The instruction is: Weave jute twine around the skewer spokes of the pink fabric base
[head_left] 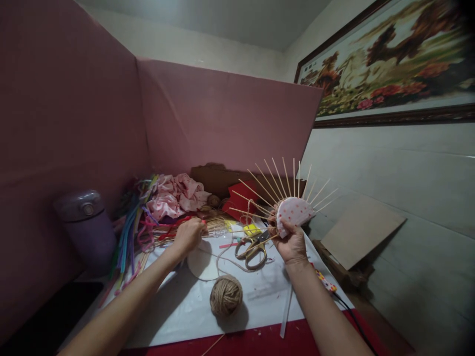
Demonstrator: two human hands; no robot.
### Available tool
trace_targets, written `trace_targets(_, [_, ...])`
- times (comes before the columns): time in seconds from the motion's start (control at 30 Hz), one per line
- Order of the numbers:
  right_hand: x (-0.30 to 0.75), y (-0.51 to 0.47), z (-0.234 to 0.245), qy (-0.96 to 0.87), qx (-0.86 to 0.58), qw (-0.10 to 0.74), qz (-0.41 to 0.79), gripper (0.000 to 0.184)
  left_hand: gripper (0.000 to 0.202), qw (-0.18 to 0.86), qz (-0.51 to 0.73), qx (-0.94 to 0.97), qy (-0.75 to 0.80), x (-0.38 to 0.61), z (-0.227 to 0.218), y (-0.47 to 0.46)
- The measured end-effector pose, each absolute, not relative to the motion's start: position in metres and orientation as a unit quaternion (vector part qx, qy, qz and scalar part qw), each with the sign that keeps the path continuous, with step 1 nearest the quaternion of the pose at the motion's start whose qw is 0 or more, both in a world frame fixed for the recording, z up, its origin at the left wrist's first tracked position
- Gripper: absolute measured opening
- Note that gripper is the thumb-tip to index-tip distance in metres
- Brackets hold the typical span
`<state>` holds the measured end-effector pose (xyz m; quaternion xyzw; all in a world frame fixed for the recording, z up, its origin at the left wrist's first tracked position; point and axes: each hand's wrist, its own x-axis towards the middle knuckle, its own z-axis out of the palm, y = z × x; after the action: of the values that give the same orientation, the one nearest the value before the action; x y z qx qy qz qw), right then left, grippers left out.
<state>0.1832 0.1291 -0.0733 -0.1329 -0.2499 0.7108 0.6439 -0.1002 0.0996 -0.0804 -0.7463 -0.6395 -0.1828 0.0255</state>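
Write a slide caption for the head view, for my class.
Right hand holding a dotted fabric pad with thin sticks fanning out, scissors and a twine ball nearby.

R hand (291, 241) holds dotted pad (297, 211) w/ fanned sticks (278, 178); L hand (190, 235) apart; twine ball (226, 295) on tbl (189, 314)

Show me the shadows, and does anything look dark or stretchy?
Head view: dim light; the ball of twine and left forearm cast soft shadows on the white sheet; the top-right corner goes dark over the framed horse picture. In the head view, the purple tumbler leans and looks stretched, probably from a wide lens.
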Motion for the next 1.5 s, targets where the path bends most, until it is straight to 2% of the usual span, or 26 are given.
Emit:
trace_targets(0.2, [0.176,0.122,-0.071,-0.262,-0.122,0.628,0.723,0.035,0.019,-0.129,-0.324,-0.742,-0.572,-0.084,-0.058,0.096])
trace_targets(0.3, [0.17,0.118,-0.069,-0.269,-0.097,0.609,0.74,0.035,0.028,-0.224,-0.369,-0.732,-0.527,-0.072,-0.045,0.083])
trace_targets(0.33, [0.169,0.116,-0.068,-0.272,-0.092,0.604,0.744,0.036,0.031,-0.269,-0.39,-0.72,-0.507,-0.068,-0.042,0.078])
trace_targets(0.43, [0.164,0.112,-0.067,-0.274,-0.097,0.594,0.75,0.036,0.033,-0.527,-0.494,-0.597,-0.349,-0.054,-0.034,0.062])
trace_targets(0.53, [0.161,0.109,-0.066,-0.275,-0.106,0.589,0.752,0.035,0.031,-0.62,-0.503,-0.541,-0.265,-0.042,-0.033,0.053])
trace_targets(0.77, [0.171,0.114,-0.062,-0.288,-0.077,0.596,0.745,0.04,0.016,-0.613,-0.483,-0.545,-0.306,-0.061,-0.03,0.053])
trace_targets(0.83, [0.178,0.117,-0.061,-0.287,-0.076,0.608,0.737,0.041,0.026,-0.61,-0.493,-0.552,-0.285,-0.076,-0.021,0.053])
trace_targets(1.03, [0.192,0.123,-0.062,-0.295,-0.078,0.612,0.729,0.044,0.022,-0.558,-0.592,-0.526,-0.248,-0.113,0.009,0.063])
trace_targets(1.27, [0.188,0.123,-0.064,-0.304,-0.148,0.607,0.719,0.036,0.018,-0.465,-0.649,-0.544,-0.26,-0.121,0.03,0.074])
trace_targets(1.37, [0.189,0.121,-0.064,-0.308,-0.136,0.593,0.731,0.038,0.025,-0.408,-0.643,-0.546,-0.349,-0.13,0.023,0.082])
trace_targets(1.43, [0.19,0.12,-0.063,-0.309,-0.113,0.587,0.74,0.04,0.032,-0.314,-0.592,-0.563,-0.484,-0.139,0.01,0.09])
trace_targets(1.5, [0.189,0.119,-0.061,-0.308,-0.097,0.585,0.744,0.041,0.031,-0.273,-0.558,-0.565,-0.543,-0.145,-0.006,0.099])
